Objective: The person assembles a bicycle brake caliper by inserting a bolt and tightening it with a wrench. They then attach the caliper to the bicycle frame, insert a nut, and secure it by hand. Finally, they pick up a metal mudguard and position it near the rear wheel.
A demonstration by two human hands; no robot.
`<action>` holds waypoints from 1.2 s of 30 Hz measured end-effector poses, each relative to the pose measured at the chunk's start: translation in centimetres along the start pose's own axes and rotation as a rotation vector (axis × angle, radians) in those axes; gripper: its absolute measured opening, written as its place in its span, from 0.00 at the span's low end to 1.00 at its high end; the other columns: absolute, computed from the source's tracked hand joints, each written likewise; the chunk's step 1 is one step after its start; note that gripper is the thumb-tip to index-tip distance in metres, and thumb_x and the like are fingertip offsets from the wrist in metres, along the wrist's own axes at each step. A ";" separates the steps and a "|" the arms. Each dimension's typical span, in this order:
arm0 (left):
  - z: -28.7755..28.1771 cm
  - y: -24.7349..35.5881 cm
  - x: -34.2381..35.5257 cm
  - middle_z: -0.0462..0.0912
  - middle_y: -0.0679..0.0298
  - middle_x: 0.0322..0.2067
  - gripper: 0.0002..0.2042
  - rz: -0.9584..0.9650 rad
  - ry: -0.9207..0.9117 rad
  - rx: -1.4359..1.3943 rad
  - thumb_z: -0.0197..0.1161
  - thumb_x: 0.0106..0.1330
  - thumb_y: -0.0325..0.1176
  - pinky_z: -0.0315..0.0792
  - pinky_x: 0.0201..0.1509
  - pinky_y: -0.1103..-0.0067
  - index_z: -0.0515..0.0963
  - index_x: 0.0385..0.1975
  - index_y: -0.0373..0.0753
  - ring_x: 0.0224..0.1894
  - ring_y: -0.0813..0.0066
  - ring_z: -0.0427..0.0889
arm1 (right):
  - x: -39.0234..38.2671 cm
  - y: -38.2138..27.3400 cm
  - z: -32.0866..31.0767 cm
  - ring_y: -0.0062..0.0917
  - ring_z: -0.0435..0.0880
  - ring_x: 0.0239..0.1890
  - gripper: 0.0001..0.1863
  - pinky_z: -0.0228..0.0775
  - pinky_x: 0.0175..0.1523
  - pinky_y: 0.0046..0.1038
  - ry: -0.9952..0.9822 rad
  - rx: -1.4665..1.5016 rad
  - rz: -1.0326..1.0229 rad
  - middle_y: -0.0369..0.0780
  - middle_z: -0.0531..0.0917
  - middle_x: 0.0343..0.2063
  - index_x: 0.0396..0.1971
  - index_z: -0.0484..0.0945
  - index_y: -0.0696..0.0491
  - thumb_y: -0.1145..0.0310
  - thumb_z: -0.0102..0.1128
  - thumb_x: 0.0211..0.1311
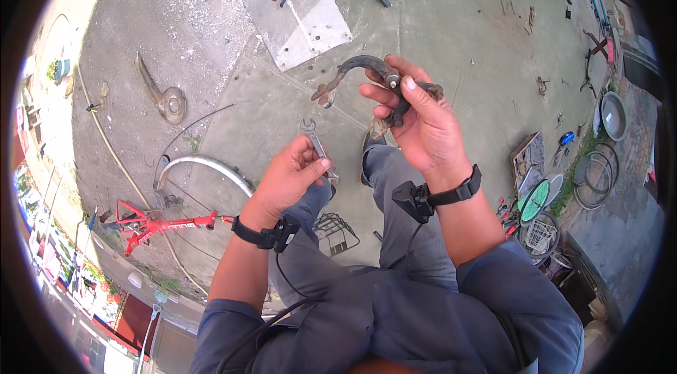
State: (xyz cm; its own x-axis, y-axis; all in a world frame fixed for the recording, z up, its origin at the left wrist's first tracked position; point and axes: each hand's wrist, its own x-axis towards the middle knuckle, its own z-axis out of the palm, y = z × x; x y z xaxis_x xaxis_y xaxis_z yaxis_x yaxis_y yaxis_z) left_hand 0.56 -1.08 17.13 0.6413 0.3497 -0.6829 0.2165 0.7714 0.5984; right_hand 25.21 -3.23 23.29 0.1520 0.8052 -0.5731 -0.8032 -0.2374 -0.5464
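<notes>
The right hand (422, 126) grips a rusty curved brake arm (360, 67) above open concrete floor (437, 14). The left hand (293, 173) clasps a small wrench (315, 143), just apart from it.

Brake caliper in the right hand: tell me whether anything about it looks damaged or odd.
The brake caliper in the right hand looks rusty and dark, its curved arms worn. The left hand holds a small wrench, apart from it.

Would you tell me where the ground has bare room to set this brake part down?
Bare concrete lies between the silver mudguard and the grey slab, and beyond the right hand toward the top. The right edge is crowded with wheels and a basin.
</notes>
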 end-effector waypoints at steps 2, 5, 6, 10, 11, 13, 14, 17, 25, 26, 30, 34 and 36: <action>3.5 3.5 -3.7 0.80 0.68 0.35 0.08 0.058 -0.034 0.018 0.60 0.70 0.27 0.73 0.39 0.81 0.71 0.45 0.39 0.36 0.83 0.78 | -3.0 -3.0 1.5 0.37 0.82 0.54 0.22 0.76 0.48 0.28 -0.009 -0.005 -0.007 0.49 0.78 0.56 0.62 0.67 0.60 0.64 0.50 0.74; 9.3 8.2 -9.0 0.80 0.68 0.35 0.08 0.100 -0.057 0.010 0.59 0.70 0.25 0.73 0.41 0.82 0.71 0.46 0.38 0.37 0.82 0.79 | -8.3 -7.3 3.6 0.38 0.81 0.55 0.22 0.76 0.49 0.29 -0.031 -0.015 -0.061 0.49 0.79 0.54 0.62 0.67 0.61 0.64 0.50 0.74; 11.2 9.7 -10.6 0.80 0.68 0.35 0.09 0.114 -0.071 0.006 0.59 0.70 0.25 0.73 0.42 0.82 0.71 0.47 0.38 0.38 0.82 0.79 | -9.9 -8.5 4.3 0.37 0.81 0.55 0.23 0.76 0.50 0.29 -0.030 -0.051 -0.093 0.48 0.79 0.54 0.62 0.67 0.61 0.64 0.50 0.74; 18.8 15.6 -15.2 0.80 0.66 0.36 0.07 0.182 -0.158 0.221 0.56 0.73 0.30 0.73 0.42 0.83 0.71 0.47 0.37 0.41 0.80 0.80 | -16.6 -13.8 7.2 0.36 0.81 0.56 0.23 0.75 0.51 0.28 -0.048 -0.209 -0.249 0.47 0.79 0.54 0.62 0.67 0.62 0.64 0.49 0.74; 20.5 17.0 -16.2 0.80 0.66 0.36 0.07 0.206 -0.184 0.276 0.55 0.74 0.31 0.73 0.42 0.83 0.71 0.47 0.37 0.41 0.80 0.81 | -18.3 -15.1 7.8 0.36 0.81 0.56 0.23 0.75 0.52 0.28 -0.060 -0.257 -0.300 0.47 0.79 0.54 0.62 0.67 0.62 0.64 0.50 0.74; 23.6 19.5 -18.3 0.81 0.64 0.38 0.09 0.226 -0.228 0.322 0.54 0.75 0.34 0.74 0.41 0.81 0.71 0.47 0.37 0.42 0.77 0.81 | -21.5 -17.3 9.1 0.35 0.81 0.56 0.23 0.75 0.53 0.28 -0.103 -0.326 -0.406 0.46 0.79 0.54 0.62 0.68 0.61 0.65 0.50 0.74; 25.2 20.5 -19.0 0.81 0.62 0.39 0.10 0.237 -0.252 0.316 0.54 0.75 0.35 0.74 0.41 0.81 0.70 0.48 0.37 0.42 0.75 0.82 | -22.7 -18.4 9.6 0.34 0.80 0.56 0.22 0.75 0.53 0.28 -0.135 -0.367 -0.471 0.46 0.79 0.54 0.62 0.68 0.61 0.65 0.50 0.74; 29.3 22.7 -21.0 0.81 0.59 0.40 0.11 0.278 -0.292 0.272 0.53 0.75 0.36 0.76 0.40 0.80 0.70 0.49 0.37 0.42 0.71 0.82 | -26.4 -20.9 10.9 0.34 0.80 0.57 0.22 0.75 0.55 0.29 -0.175 -0.404 -0.593 0.46 0.79 0.55 0.62 0.69 0.60 0.65 0.51 0.74; 34.8 26.1 -26.2 0.81 0.62 0.37 0.10 0.211 -0.484 0.083 0.51 0.76 0.38 0.79 0.36 0.81 0.71 0.46 0.38 0.40 0.70 0.85 | -33.6 -22.6 13.8 0.35 0.79 0.58 0.22 0.72 0.58 0.32 -0.159 -0.497 -0.907 0.47 0.78 0.56 0.62 0.69 0.60 0.66 0.50 0.74; 35.1 26.2 -27.0 0.82 0.61 0.36 0.10 0.192 -0.516 0.049 0.51 0.76 0.38 0.80 0.36 0.81 0.71 0.46 0.38 0.39 0.69 0.86 | -34.4 -22.4 14.1 0.35 0.79 0.58 0.22 0.72 0.59 0.32 -0.147 -0.507 -0.939 0.48 0.78 0.56 0.62 0.69 0.61 0.67 0.50 0.74; 36.0 26.2 -29.6 0.82 0.59 0.35 0.12 0.157 -0.625 0.013 0.52 0.76 0.41 0.81 0.33 0.81 0.71 0.46 0.38 0.36 0.67 0.87 | -37.1 -22.0 15.3 0.36 0.79 0.58 0.21 0.71 0.60 0.34 -0.138 -0.582 -1.069 0.49 0.78 0.56 0.62 0.69 0.61 0.69 0.50 0.74; 36.2 25.4 -31.2 0.82 0.54 0.34 0.12 0.169 -0.679 -0.014 0.50 0.76 0.37 0.83 0.29 0.78 0.70 0.51 0.36 0.35 0.59 0.87 | -39.0 -21.1 16.5 0.38 0.78 0.59 0.21 0.71 0.61 0.34 -0.142 -0.599 -1.118 0.50 0.78 0.57 0.62 0.69 0.61 0.71 0.49 0.74; 36.3 25.1 -31.9 0.82 0.54 0.34 0.12 0.190 -0.711 -0.039 0.50 0.76 0.37 0.83 0.29 0.78 0.71 0.50 0.36 0.35 0.59 0.87 | -39.9 -20.7 17.0 0.38 0.78 0.59 0.20 0.71 0.61 0.35 -0.145 -0.608 -1.143 0.51 0.77 0.57 0.63 0.68 0.61 0.71 0.48 0.74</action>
State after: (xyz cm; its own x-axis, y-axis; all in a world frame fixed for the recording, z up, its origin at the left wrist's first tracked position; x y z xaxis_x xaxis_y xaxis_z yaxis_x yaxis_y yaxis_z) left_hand 12.20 -12.15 69.16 0.9904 0.0608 -0.1245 0.0361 0.7544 0.6554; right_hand 26.02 -21.25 67.86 0.4780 0.7561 0.4470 0.1322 0.4412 -0.8876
